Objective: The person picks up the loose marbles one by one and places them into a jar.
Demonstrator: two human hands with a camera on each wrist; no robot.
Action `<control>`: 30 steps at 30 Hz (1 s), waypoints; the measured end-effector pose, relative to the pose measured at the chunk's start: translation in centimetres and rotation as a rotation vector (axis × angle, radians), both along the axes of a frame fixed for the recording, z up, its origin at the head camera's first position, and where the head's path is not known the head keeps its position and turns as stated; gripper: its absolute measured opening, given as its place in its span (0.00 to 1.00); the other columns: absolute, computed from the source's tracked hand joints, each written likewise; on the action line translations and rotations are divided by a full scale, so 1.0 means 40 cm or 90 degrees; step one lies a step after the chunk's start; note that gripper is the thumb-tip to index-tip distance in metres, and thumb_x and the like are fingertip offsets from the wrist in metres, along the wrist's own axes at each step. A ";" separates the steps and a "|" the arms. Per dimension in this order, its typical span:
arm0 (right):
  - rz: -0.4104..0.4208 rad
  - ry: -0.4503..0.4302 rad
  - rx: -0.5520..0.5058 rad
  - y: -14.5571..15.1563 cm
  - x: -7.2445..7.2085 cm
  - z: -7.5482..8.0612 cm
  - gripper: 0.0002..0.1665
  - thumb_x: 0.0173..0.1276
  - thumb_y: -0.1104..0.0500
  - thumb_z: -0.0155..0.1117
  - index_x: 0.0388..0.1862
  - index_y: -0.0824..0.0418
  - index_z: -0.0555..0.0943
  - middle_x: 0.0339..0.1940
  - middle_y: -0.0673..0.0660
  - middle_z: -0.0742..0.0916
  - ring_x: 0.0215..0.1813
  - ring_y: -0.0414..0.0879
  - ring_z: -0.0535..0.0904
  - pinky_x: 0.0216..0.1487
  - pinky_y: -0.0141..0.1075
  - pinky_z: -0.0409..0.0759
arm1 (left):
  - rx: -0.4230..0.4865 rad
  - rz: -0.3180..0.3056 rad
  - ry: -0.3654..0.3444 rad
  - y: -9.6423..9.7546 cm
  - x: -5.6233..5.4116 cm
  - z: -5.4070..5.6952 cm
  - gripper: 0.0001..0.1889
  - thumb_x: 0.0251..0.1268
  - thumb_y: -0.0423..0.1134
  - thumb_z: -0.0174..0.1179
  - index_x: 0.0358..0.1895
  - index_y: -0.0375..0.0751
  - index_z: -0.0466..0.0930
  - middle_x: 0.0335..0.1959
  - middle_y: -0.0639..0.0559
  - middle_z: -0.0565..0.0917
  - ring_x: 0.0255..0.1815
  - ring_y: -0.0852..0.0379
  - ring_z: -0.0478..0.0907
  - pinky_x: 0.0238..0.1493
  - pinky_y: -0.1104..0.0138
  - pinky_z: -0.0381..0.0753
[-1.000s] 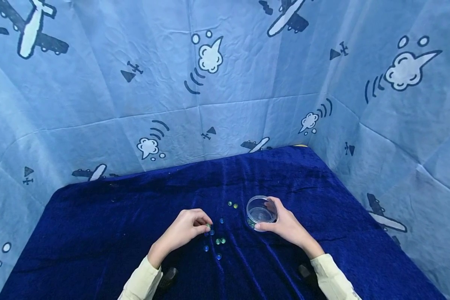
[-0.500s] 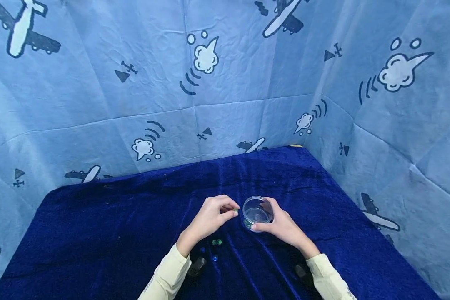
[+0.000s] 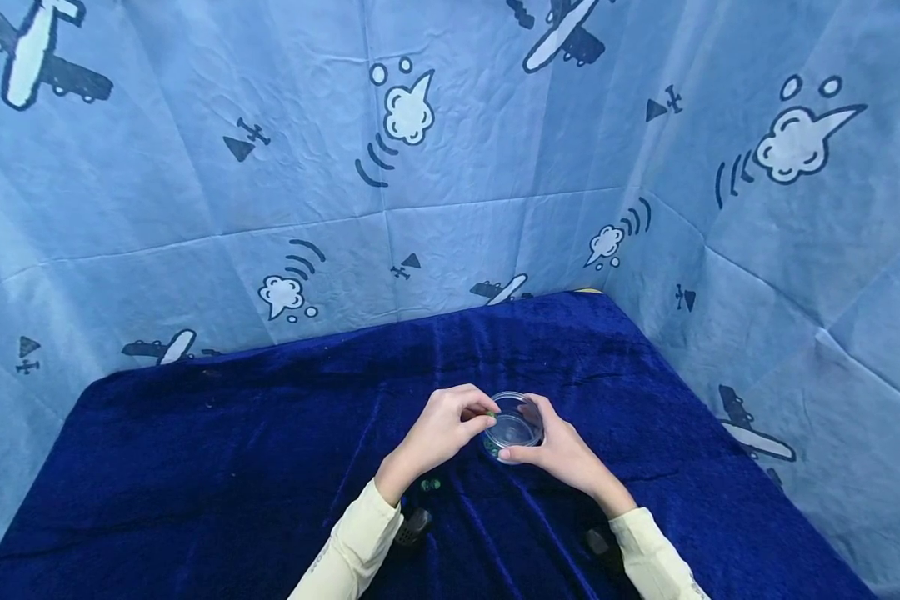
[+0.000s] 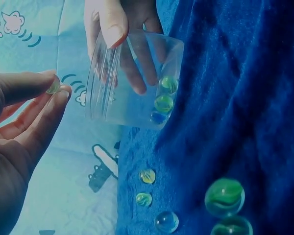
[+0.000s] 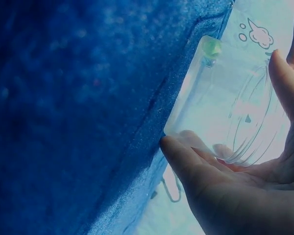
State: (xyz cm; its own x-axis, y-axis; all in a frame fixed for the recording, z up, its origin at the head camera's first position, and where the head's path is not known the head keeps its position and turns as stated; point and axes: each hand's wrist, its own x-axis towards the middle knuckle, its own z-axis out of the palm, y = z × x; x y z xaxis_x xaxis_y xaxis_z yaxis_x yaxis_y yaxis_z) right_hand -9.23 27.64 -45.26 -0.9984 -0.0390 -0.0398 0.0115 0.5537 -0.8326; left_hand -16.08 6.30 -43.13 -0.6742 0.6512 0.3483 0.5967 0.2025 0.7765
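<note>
My left hand (image 3: 444,423) pinches a small glass marble (image 4: 53,85) between thumb and fingertips, right at the rim of a clear plastic jar (image 3: 513,432). My right hand (image 3: 564,446) grips this jar round its side, with the open mouth tilted toward the left hand. Several green and blue marbles (image 4: 163,103) lie at the bottom of the jar. On the cloth below, the left wrist view shows a green marble (image 4: 225,197), a yellow one (image 4: 147,176) and a clear blue one (image 4: 166,222). In the head view the left arm hides part of the loose marbles.
Dark blue velvet cloth (image 3: 255,467) with folds covers the table. A light blue curtain (image 3: 450,167) printed with planes and clouds rises behind it and along the right side. Dark devices (image 3: 414,527) show beneath both wrists.
My left hand has picked a marble off the cloth and carried it right, up to the jar's rim. The right hand keeps holding the jar in nearly the same place.
</note>
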 end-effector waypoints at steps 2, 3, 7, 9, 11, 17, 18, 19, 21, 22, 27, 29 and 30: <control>-0.003 0.003 0.001 -0.001 0.000 0.002 0.54 0.59 0.52 0.82 0.75 0.68 0.61 0.70 0.75 0.76 0.69 0.66 0.74 0.67 0.58 0.72 | -0.005 -0.001 0.003 0.006 -0.001 -0.001 0.05 0.68 0.27 0.66 0.44 0.36 0.88 0.42 0.49 0.87 0.43 0.55 0.86 0.46 0.70 0.84; -0.002 0.004 0.002 -0.002 0.000 0.003 0.54 0.59 0.52 0.81 0.75 0.69 0.61 0.70 0.75 0.76 0.69 0.66 0.75 0.67 0.58 0.73 | -0.007 -0.002 0.005 0.009 -0.002 -0.001 0.05 0.68 0.27 0.66 0.44 0.36 0.88 0.42 0.48 0.87 0.43 0.55 0.86 0.46 0.71 0.84; -0.002 0.000 0.002 -0.003 -0.001 0.005 0.54 0.59 0.52 0.81 0.76 0.68 0.60 0.70 0.75 0.75 0.69 0.65 0.74 0.67 0.58 0.73 | -0.017 -0.005 0.016 0.019 -0.002 -0.004 0.06 0.68 0.28 0.66 0.44 0.35 0.88 0.43 0.48 0.87 0.43 0.55 0.86 0.46 0.71 0.84; -0.001 0.000 -0.001 -0.002 -0.002 0.004 0.54 0.60 0.52 0.81 0.76 0.68 0.60 0.71 0.74 0.75 0.69 0.65 0.74 0.67 0.57 0.73 | -0.018 -0.008 0.021 0.023 -0.001 -0.005 0.06 0.68 0.27 0.66 0.44 0.35 0.88 0.43 0.48 0.87 0.43 0.56 0.86 0.46 0.71 0.84; -0.001 -0.001 -0.004 -0.001 -0.002 0.002 0.54 0.60 0.52 0.81 0.76 0.67 0.61 0.71 0.74 0.75 0.69 0.64 0.75 0.66 0.56 0.74 | -0.021 -0.012 0.021 0.027 0.000 -0.006 0.06 0.69 0.28 0.65 0.44 0.35 0.88 0.43 0.48 0.87 0.43 0.56 0.86 0.46 0.72 0.84; 0.005 -0.009 -0.007 0.002 0.004 -0.004 0.55 0.60 0.51 0.81 0.76 0.67 0.60 0.71 0.73 0.75 0.68 0.63 0.76 0.64 0.55 0.76 | -0.026 -0.030 0.006 0.034 0.006 -0.008 0.06 0.71 0.27 0.64 0.45 0.36 0.88 0.44 0.47 0.88 0.44 0.57 0.86 0.47 0.72 0.83; 0.004 -0.009 -0.007 0.002 0.004 -0.004 0.55 0.60 0.51 0.81 0.77 0.67 0.60 0.71 0.73 0.75 0.68 0.63 0.76 0.64 0.55 0.76 | -0.025 -0.032 0.004 0.034 0.007 -0.008 0.06 0.70 0.27 0.64 0.45 0.36 0.88 0.44 0.47 0.88 0.44 0.56 0.86 0.48 0.72 0.83; 0.004 -0.008 -0.008 0.002 0.004 -0.005 0.55 0.60 0.51 0.81 0.77 0.68 0.59 0.71 0.73 0.75 0.68 0.63 0.76 0.64 0.55 0.76 | -0.024 -0.032 0.003 0.036 0.007 -0.009 0.06 0.71 0.27 0.64 0.45 0.36 0.88 0.44 0.47 0.88 0.44 0.56 0.86 0.48 0.72 0.83; 0.004 -0.007 -0.008 0.003 0.003 -0.004 0.55 0.60 0.50 0.81 0.77 0.67 0.60 0.71 0.72 0.75 0.68 0.62 0.76 0.65 0.55 0.76 | -0.021 -0.033 0.002 0.038 0.006 -0.009 0.06 0.71 0.27 0.64 0.45 0.36 0.88 0.44 0.47 0.88 0.44 0.57 0.86 0.48 0.72 0.83; 0.004 -0.007 -0.008 0.003 0.003 -0.004 0.56 0.60 0.50 0.81 0.77 0.67 0.59 0.71 0.72 0.75 0.68 0.62 0.76 0.65 0.55 0.76 | -0.021 -0.033 0.001 0.038 0.006 -0.010 0.06 0.71 0.27 0.64 0.45 0.36 0.88 0.44 0.47 0.88 0.44 0.57 0.86 0.48 0.73 0.83; 0.007 -0.008 -0.007 0.002 0.002 -0.004 0.56 0.61 0.50 0.81 0.77 0.67 0.59 0.72 0.73 0.75 0.69 0.63 0.75 0.65 0.56 0.75 | -0.023 -0.034 0.009 0.040 0.005 -0.011 0.05 0.71 0.28 0.64 0.44 0.36 0.88 0.43 0.47 0.88 0.42 0.59 0.86 0.47 0.73 0.83; 0.008 -0.006 -0.007 0.003 0.002 -0.005 0.56 0.60 0.50 0.81 0.77 0.67 0.59 0.72 0.73 0.75 0.69 0.63 0.75 0.66 0.57 0.75 | -0.024 -0.035 0.012 0.040 0.005 -0.011 0.05 0.70 0.28 0.64 0.44 0.36 0.88 0.42 0.47 0.88 0.41 0.59 0.86 0.47 0.73 0.83; 0.008 -0.004 -0.007 0.002 0.002 -0.005 0.56 0.60 0.50 0.81 0.77 0.67 0.59 0.71 0.73 0.75 0.69 0.63 0.75 0.66 0.57 0.75 | -0.024 -0.035 0.013 0.041 0.005 -0.011 0.05 0.70 0.28 0.64 0.43 0.36 0.88 0.42 0.47 0.88 0.41 0.59 0.86 0.46 0.73 0.83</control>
State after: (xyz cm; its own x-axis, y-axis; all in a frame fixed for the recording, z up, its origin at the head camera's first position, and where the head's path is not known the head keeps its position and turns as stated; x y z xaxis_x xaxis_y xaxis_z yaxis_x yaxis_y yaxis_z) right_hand -9.14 27.74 -45.47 -0.9976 -0.0522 -0.0450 0.0093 0.5445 -0.8387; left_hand -15.89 7.93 -43.56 -0.6298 0.7004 0.3358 0.6236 0.1981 0.7563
